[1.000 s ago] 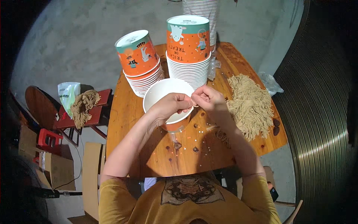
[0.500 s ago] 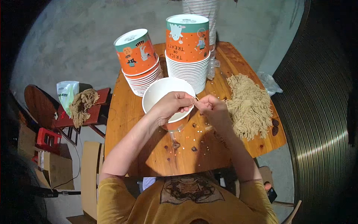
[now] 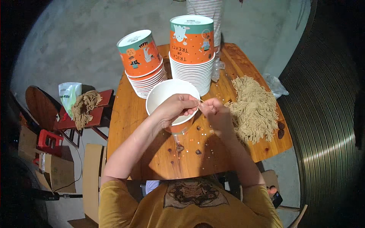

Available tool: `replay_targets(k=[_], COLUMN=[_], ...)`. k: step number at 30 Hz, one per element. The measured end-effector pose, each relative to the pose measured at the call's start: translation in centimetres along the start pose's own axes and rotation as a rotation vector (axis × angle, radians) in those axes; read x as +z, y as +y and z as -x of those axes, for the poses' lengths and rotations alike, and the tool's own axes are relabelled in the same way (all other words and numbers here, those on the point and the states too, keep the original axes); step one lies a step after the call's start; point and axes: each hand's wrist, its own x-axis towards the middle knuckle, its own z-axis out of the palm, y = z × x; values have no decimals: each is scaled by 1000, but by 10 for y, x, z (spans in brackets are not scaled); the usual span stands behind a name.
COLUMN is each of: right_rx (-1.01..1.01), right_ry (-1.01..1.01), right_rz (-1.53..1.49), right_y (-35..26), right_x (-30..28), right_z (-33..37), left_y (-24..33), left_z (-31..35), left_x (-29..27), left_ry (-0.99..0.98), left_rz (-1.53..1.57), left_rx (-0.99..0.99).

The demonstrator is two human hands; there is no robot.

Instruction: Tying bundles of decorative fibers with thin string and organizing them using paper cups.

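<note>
Desk (image 3: 237,59) centre: left hand (image 3: 178,107) and right hand (image 3: 216,113) pinch thin cord (image 3: 200,100) beside bucket (image 3: 160,97); cord-handling apparently next needs steady fingertips.

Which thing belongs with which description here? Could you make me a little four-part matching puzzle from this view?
1. Tan yarn heap
2. Single paper bucket
3. Green-and-white plastic bag
4. Left hand

A. Fingers pinched, beside the right hand
B. On the dark red bench
C. On the table's right side
D. White inside, open end up

Pairs: 1-C, 2-D, 3-B, 4-A
</note>
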Motion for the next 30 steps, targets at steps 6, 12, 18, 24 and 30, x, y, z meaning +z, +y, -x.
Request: replay_targets(k=[6,12,18,24,30], right_rx=[41,34,-196,82,-4], right_ry=[-19,-26,-18,-116,-129], right_rz=[37,-21,195,-244,-8], right_y=[8,-7,-2,-6,9], right_x=[2,14,7,-8,-18], right_z=[1,15,12,0,-10], left_y=[0,5,13,6,5], left_z=[-3,1,7,-1,0], left_x=[0,1,9,5,2], left_ry=[-10,-52,108,36,-50], left_rz=[-35,-5,74,-36,-85], left_rx=[15,-76,-165,-51,32])
